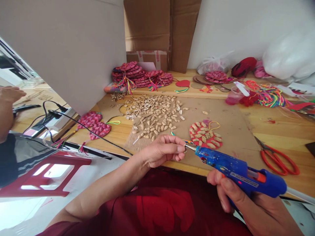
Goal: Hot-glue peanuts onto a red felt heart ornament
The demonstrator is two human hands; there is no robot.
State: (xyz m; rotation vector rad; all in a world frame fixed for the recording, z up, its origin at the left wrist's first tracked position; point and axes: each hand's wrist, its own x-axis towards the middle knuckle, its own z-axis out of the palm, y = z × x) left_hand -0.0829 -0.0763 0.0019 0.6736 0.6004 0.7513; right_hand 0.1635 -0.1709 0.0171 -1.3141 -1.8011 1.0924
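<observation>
My right hand (246, 193) grips a blue glue gun (228, 167) by its handle, its metal nozzle pointing left. At the nozzle tip, the fingers of my left hand (164, 150) pinch a small thing, probably a peanut shell piece, mostly hidden by the fingertips. Just beyond the gun lies a red round piece (196, 140) covered with several peanuts, with a yellow loop at its top. A heap of peanuts (157, 114) is spread on the cardboard sheet (236, 131) farther left.
Orange-handled scissors (279, 160) lie at the right. Pink braided pieces (140, 77) are stacked at the back, and others (100, 130) lie at the left beside a black cable (98, 137). Colourful cords (273, 95) lie at back right. Another person's arm (7, 105) shows at far left.
</observation>
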